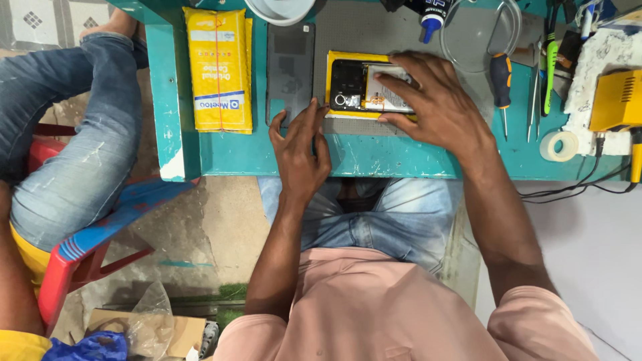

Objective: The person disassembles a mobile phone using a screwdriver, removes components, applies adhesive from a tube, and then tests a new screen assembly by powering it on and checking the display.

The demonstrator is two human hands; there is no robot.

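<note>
An opened phone (354, 85) with a yellow frame lies on a grey mat (374, 30), its black board and battery exposed. My right hand (428, 100) rests on top of its right part, fingers pressing on the battery. My left hand (301, 144) lies on the turquoise table (267, 150), fingers spread, fingertips touching the phone's left lower edge. A dark grey back cover (290, 70) lies flat just left of the phone, beside my left hand.
A yellow padded packet (219, 70) lies at the table's left end. Screwdrivers (501, 83), tweezers, a tape roll (559, 145), a glue bottle (431, 17) and a yellow device (618, 100) sit at the right. Another person in jeans (73, 134) sits on a red-blue chair at left.
</note>
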